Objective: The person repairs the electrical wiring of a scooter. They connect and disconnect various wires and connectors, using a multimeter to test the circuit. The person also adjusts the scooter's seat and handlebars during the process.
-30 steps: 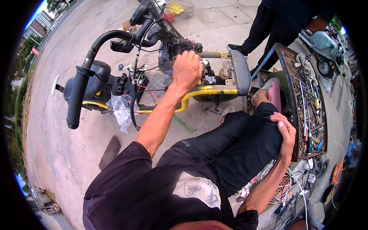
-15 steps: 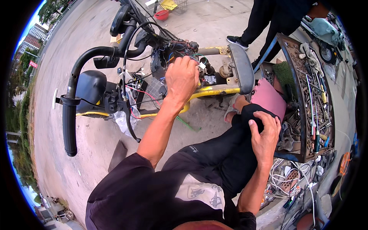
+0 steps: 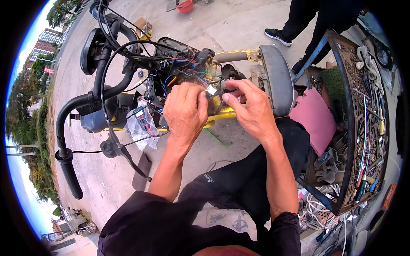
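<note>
My left hand point(image 3: 184, 112) is closed among the wiring of a stripped yellow scooter frame point(image 3: 222, 114). A white wire connector point(image 3: 211, 90) sticks out beside its thumb, apparently held by its wires; the fingertips are hidden. My right hand point(image 3: 254, 112) hovers just right of the connector, fingers curled, with a gap between thumb and index finger. Nothing shows clearly in that gap. Coloured wires point(image 3: 181, 64) spread out in a tangle beyond both hands.
Handlebars point(image 3: 100, 70) with cables arch at left. A multimeter point(image 3: 145, 120) lies in clear plastic beside the frame. The black seat point(image 3: 277, 79) is at right, then a pink pad point(image 3: 314, 119) and a metal tool cart point(image 3: 337, 183). Another person's shoe point(image 3: 277, 36) stands beyond.
My right hand has left my knee and come up beside the connector. My left hand has drawn nearer to me, and the white connector has shifted with it. The view has turned slightly.
</note>
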Demonstrator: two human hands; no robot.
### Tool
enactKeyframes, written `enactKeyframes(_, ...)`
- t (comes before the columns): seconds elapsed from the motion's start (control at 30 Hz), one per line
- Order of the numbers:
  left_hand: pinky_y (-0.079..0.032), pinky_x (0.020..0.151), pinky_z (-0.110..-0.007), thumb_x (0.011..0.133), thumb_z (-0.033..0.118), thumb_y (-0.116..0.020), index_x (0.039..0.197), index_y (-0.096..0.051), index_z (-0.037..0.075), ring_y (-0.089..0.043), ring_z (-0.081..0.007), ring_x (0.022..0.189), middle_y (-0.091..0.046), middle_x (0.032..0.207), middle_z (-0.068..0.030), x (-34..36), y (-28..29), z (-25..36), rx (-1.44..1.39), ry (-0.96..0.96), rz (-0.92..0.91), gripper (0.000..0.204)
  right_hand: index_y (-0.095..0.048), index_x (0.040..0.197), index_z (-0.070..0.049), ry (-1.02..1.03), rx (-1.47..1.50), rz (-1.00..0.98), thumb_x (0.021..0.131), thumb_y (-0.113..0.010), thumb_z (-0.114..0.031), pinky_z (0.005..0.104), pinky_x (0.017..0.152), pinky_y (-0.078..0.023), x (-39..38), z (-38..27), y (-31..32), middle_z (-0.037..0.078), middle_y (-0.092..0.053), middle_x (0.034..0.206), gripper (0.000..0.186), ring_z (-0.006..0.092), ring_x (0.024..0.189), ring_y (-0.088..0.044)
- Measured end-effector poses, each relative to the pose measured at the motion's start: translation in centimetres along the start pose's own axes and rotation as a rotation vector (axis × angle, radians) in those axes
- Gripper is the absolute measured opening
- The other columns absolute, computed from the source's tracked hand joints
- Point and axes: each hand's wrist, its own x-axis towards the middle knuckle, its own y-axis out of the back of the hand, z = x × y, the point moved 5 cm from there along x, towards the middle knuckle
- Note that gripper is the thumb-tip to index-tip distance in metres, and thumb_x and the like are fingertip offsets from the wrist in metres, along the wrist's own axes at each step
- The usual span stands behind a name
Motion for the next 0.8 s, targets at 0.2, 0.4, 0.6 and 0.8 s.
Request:
enactKeyframes(0.2,-0.051,0.077,-0.039,0.088,-0.003,-0.074,0.097,-0.069,0.002,-0.064,-0.0295,0.087,-0.070,0.096,-0.0105,0.0,-0.1,-0.4,-0.013,0.011,-0.041,0.012,-0.073,0.127,-0.001,-0.283,-0.216,0.325,0.095,-0.074,-0.005,0.0323,0.087,-0.055,-3.8,7.8,14.1,0.008,-0.075,0.112,0.032,0.0186,0.097,-0.070)
enactKeyframes(0.4,-0.050,0.073,-0.038,0.085,-0.004,-0.074,0.096,-0.069,0.002,-0.062,-0.0278,0.083,-0.069,0.094,-0.0109,0.4,-0.8,-0.1,-0.026,-0.004,-0.047,0.014,-0.053,0.155,-0.007,-0.487,-0.741,0.167,0.086,-0.077,0.002,0.0466,0.121,-0.040,-14.2,24.3,19.6,0.019,-0.054,0.155,0.074,0.0380,0.144,-0.051)
enactKeyframes(0.6,-0.049,0.076,-0.037,0.087,-0.003,-0.074,0.098,-0.068,0.002,-0.062,-0.0279,0.084,-0.068,0.096,-0.0122,-0.3,-0.8,-0.7,0.003,0.017,-0.053,0.013,-0.048,0.160,-0.010,-0.403,-0.701,0.151,0.089,-0.072,-0.002,0.0511,0.127,-0.032,-15.0,25.2,18.1,0.019,-0.040,0.167,0.076,0.0405,0.155,-0.037)
enactKeyframes(0.8,-0.049,0.072,-0.037,0.088,-0.003,-0.074,0.097,-0.068,0.001,-0.062,-0.0272,0.084,-0.068,0.095,-0.0125,-0.1,-0.9,-0.7,-0.002,0.025,-0.056,0.011,-0.049,0.160,-0.008,-0.293,-0.932,0.193,0.100,-0.059,-0.006,0.0542,0.120,-0.038,-16.6,25.5,18.2,0.022,-0.044,0.163,0.061,0.0439,0.150,-0.043)
